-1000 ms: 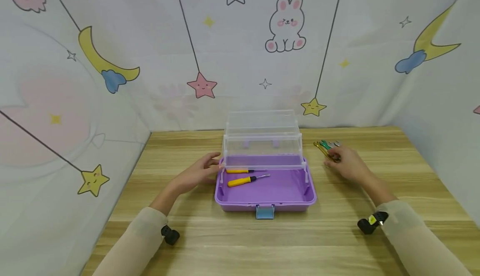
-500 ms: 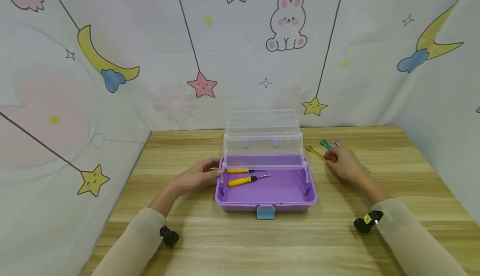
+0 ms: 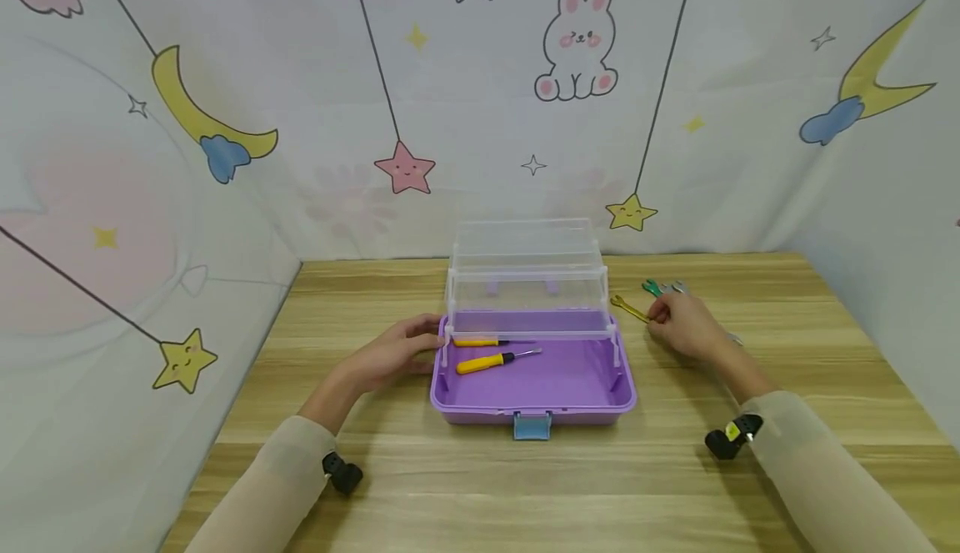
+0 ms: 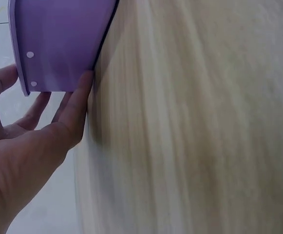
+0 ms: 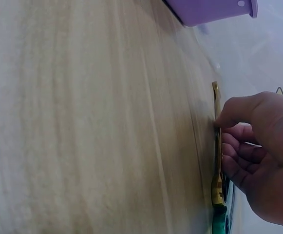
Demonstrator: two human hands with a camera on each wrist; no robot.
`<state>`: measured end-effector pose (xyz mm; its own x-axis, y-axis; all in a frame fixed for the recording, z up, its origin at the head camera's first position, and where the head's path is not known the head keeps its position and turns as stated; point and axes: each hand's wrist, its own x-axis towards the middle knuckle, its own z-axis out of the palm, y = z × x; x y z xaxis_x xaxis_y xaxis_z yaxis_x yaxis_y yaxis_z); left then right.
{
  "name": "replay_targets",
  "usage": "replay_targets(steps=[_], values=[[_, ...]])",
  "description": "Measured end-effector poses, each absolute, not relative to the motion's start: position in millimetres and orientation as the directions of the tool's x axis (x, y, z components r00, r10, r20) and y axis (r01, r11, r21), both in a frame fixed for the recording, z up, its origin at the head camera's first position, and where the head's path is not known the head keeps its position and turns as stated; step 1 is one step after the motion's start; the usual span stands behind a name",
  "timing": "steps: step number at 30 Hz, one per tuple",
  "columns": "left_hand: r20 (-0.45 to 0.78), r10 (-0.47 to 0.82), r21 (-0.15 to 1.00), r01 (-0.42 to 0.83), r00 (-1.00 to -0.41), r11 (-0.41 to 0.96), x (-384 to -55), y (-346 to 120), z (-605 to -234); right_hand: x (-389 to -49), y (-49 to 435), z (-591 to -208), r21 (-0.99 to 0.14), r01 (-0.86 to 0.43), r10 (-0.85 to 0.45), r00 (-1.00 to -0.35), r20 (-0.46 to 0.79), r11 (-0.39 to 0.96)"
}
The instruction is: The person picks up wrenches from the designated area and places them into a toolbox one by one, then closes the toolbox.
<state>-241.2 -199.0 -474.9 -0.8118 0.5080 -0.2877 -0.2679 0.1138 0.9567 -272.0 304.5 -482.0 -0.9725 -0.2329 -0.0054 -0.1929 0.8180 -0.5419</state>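
Observation:
My right hand (image 3: 684,326) pinches a gold open-end wrench (image 3: 628,308) between thumb and fingertips, low over the tabletop. In the right wrist view the gold wrench (image 5: 218,146) lies along the fingertips, its near end close to a green wrench (image 5: 220,222). Behind that hand show a green wrench head (image 3: 651,287) and silver wrench heads (image 3: 678,286). My left hand (image 3: 390,357) grips the purple toolbox (image 3: 532,413) at its left rear corner, thumb at the rim and a finger low by the table (image 4: 180,122). Two yellow-handled screwdrivers (image 3: 483,364) lie inside the toolbox.
Clear folding trays (image 3: 528,257) stand raised over the toolbox's back. A blue latch (image 3: 532,426) hangs at its front. A patterned curtain (image 3: 480,103) borders the wooden table at the back and sides. A small silver tool end (image 3: 735,339) pokes out right of the right hand.
My right hand has drawn the gold wrench slightly left, away from the green and silver ones. The left hand has moved in and closed on the toolbox's left rear corner.

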Motion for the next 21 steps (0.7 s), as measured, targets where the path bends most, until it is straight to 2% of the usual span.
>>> replay_targets(steps=[9, 21], values=[[-0.289, 0.48, 0.956, -0.273, -0.828, 0.104, -240.0, -196.4, -473.9, -269.2, 305.5, -481.6, -0.545, -0.185, -0.222, -0.975, -0.004, 0.818], [-0.291, 0.471, 0.956, -0.271, -0.833, 0.112, -238.2, -196.1, -474.6, -263.0, 306.1, -473.4, -0.538, -0.288, -0.318, -0.947, 0.039, 0.793]])
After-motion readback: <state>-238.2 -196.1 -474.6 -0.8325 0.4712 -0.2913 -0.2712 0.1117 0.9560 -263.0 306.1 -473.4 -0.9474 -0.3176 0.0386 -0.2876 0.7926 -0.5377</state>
